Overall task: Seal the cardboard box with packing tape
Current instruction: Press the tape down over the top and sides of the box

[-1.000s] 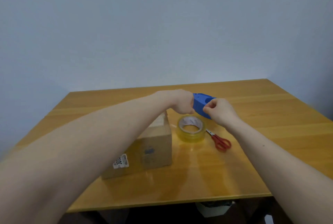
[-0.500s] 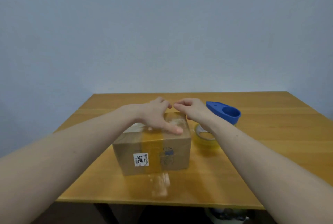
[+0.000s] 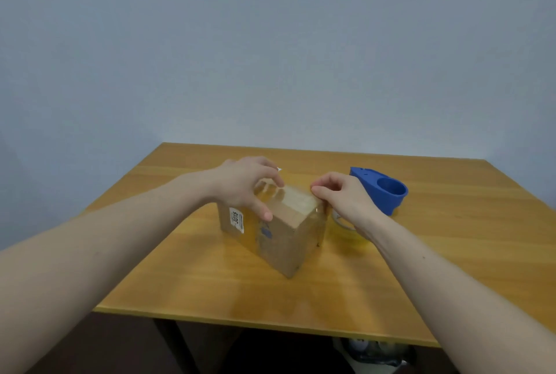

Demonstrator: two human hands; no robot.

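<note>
A small cardboard box [image 3: 282, 242] stands on the wooden table [image 3: 210, 283], turned so one corner points at me. It carries a white label [image 3: 236, 219] on its left face and glossy clear tape [image 3: 296, 197] across its top. My left hand [image 3: 243, 184] lies over the box's top left, fingers on the top and thumb down the front face. My right hand [image 3: 346, 196] has curled fingers against the top right edge. The clear tape roll [image 3: 341, 221] lies just behind my right wrist, mostly hidden.
A blue tape dispenser [image 3: 382, 190] sits on the table to the right of my right hand. A plain grey wall stands behind the table. Dark table legs and some clutter show below the front edge.
My hands left the blue dispenser and went to the box. The box has since turned from front face on to corner on. My view shifted, and the scissors are out of sight.
</note>
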